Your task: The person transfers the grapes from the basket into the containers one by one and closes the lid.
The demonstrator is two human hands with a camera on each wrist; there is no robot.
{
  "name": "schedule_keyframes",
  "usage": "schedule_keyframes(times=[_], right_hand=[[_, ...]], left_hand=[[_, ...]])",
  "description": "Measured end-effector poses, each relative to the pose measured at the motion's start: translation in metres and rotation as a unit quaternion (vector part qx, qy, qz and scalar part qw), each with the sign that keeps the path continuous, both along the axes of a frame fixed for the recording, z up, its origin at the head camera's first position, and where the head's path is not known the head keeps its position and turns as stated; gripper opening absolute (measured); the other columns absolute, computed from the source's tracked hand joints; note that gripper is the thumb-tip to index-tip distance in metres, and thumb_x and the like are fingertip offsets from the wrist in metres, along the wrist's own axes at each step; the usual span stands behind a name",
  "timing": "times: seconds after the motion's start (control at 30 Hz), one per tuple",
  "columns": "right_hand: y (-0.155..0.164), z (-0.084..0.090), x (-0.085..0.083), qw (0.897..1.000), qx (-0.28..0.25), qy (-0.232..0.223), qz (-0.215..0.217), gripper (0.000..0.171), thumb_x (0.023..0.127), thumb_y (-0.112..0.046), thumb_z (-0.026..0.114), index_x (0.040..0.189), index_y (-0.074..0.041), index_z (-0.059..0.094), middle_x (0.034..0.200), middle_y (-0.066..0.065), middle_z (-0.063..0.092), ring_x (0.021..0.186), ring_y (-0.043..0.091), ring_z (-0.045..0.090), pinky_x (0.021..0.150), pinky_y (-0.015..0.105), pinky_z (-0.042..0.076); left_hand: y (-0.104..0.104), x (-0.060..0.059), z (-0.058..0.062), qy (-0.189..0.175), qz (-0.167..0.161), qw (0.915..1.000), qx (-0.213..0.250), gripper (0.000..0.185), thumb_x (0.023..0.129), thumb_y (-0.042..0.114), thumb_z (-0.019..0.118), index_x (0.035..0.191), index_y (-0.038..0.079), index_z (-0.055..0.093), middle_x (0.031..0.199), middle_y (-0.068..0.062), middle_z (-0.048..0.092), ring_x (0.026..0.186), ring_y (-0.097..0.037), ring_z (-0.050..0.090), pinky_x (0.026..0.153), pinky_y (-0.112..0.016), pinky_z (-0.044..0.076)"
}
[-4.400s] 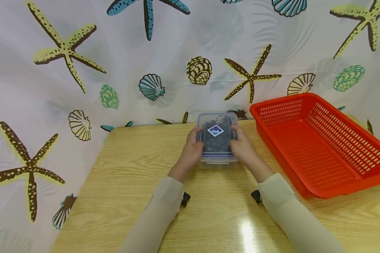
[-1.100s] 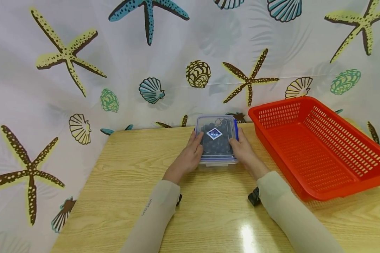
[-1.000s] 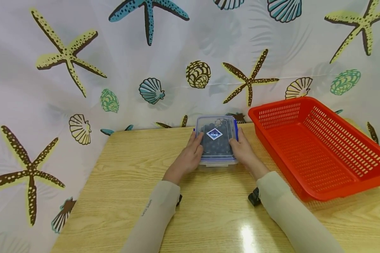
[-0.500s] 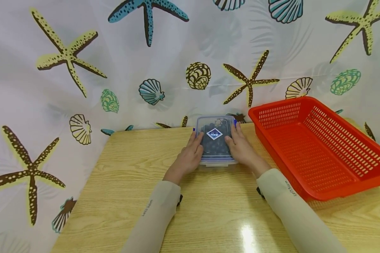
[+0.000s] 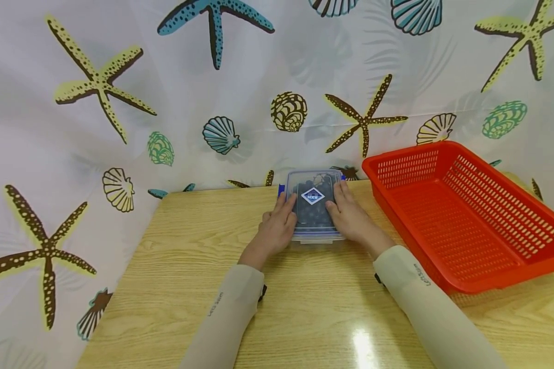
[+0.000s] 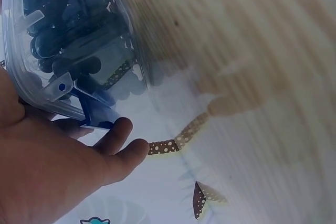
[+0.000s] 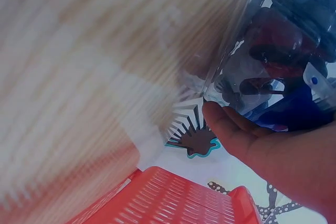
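A clear plastic food storage box filled with dark, round, grape-like pieces stands near the table's far edge. Its clear lid carries a diamond-shaped BXH label. My left hand holds the left side, with fingers on the lid and others along the side. In the left wrist view, fingertips meet a blue latch that sticks outward. On the opposite side my right hand holds the rim, thumb on the lid and fingers down the side. Another blue latch shows beside those fingers, partly covered by the hand.
A red perforated plastic basket stands on the wooden table, close to the right of the box and right forearm. White cloth printed with starfish and shells hangs behind the table.
My right hand has shifted up along its side, covering most of the right latch, its thumb farther onto the lid. The left latch now sticks out more. The box has hardly moved.
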State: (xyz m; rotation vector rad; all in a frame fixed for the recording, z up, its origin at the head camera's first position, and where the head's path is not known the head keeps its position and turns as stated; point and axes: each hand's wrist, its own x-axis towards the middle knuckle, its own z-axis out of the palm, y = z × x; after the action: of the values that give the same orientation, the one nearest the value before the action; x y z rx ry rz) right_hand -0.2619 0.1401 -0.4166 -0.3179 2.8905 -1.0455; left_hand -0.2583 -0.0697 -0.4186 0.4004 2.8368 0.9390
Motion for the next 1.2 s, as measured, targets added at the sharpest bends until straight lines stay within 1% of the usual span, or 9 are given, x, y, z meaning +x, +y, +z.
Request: schedule_keyframes(times=[0.17, 0.37, 0.63, 0.87, 1.03, 1.2], right_hand=[[-0.0001, -0.0003, -0.0009, 1.0, -0.003, -0.008, -0.004, 0.068, 0.111, -0.032, 0.035, 0.16, 0.001, 0.001, 0.168, 0.016, -0.009, 0.154, 0.03, -0.004, 0.12, 0.048, 0.008], [-0.0007, -0.0001, -0.0015, 1.0, -0.007, -0.01, -0.007, 0.068, 0.111, -0.032, 0.034, 0.161, 0.0, 0.001, 0.168, 0.016, -0.009, 0.154, 0.029, -0.005, 0.12, 0.047, 0.008], [-0.0007, 0.0001, -0.0017, 1.0, -0.007, -0.01, -0.011, 0.068, 0.111, -0.033, 0.034, 0.161, 0.0, 0.001, 0.168, 0.015, -0.01, 0.154, 0.028, -0.004, 0.12, 0.048, 0.008], [-0.0007, 0.0004, -0.0003, 1.0, -0.014, -0.01, -0.012, 0.068, 0.111, -0.032, 0.035, 0.161, 0.0, 0.001, 0.168, 0.015, -0.009, 0.154, 0.028, -0.004, 0.12, 0.047, 0.007], [-0.0001, -0.0011, -0.0009, 1.0, -0.017, -0.01, -0.012, 0.068, 0.111, -0.032, 0.035, 0.161, 0.0, 0.002, 0.168, 0.014, -0.009, 0.154, 0.029, -0.004, 0.12, 0.048, 0.008], [-0.0007, -0.0009, -0.0002, 1.0, -0.019, -0.005, -0.009, 0.068, 0.111, -0.03, 0.036, 0.16, 0.001, 0.002, 0.168, 0.016, -0.008, 0.154, 0.03, -0.004, 0.12, 0.048, 0.008]], left_hand=[[0.0009, -0.0013, -0.0014, 0.001, 0.0, 1.0, 0.003, 0.055, 0.11, 0.032, 0.022, 0.164, 0.022, 0.017, 0.169, -0.004, 0.001, 0.147, -0.049, 0.015, 0.115, -0.063, 0.017], [0.0011, -0.0013, -0.0008, 0.013, -0.013, 0.9998, 0.009, 0.054, 0.111, 0.027, 0.024, 0.164, 0.016, 0.017, 0.169, -0.01, 0.001, 0.153, -0.037, 0.004, 0.12, -0.052, 0.012], [0.0015, -0.0013, 0.0019, 0.016, -0.023, 0.9995, 0.013, 0.054, 0.112, 0.025, 0.025, 0.163, 0.012, 0.016, 0.168, -0.013, 0.001, 0.154, -0.026, 0.003, 0.121, -0.043, 0.011], [0.0024, 0.0006, 0.0043, 0.014, -0.021, 0.9996, 0.009, 0.054, 0.112, 0.025, 0.027, 0.163, 0.011, 0.014, 0.168, -0.012, -0.001, 0.153, -0.026, 0.002, 0.121, -0.041, 0.012], [0.0042, 0.0018, 0.0064, 0.005, -0.022, 0.9997, 0.008, 0.055, 0.113, 0.024, 0.028, 0.163, 0.011, 0.012, 0.169, -0.009, -0.004, 0.153, -0.025, 0.0, 0.121, -0.041, 0.012], [0.0056, 0.0019, 0.0075, 0.005, -0.029, 0.9995, 0.007, 0.054, 0.113, 0.021, 0.028, 0.163, 0.007, 0.012, 0.168, -0.01, -0.004, 0.153, -0.027, -0.001, 0.121, -0.041, 0.011]])
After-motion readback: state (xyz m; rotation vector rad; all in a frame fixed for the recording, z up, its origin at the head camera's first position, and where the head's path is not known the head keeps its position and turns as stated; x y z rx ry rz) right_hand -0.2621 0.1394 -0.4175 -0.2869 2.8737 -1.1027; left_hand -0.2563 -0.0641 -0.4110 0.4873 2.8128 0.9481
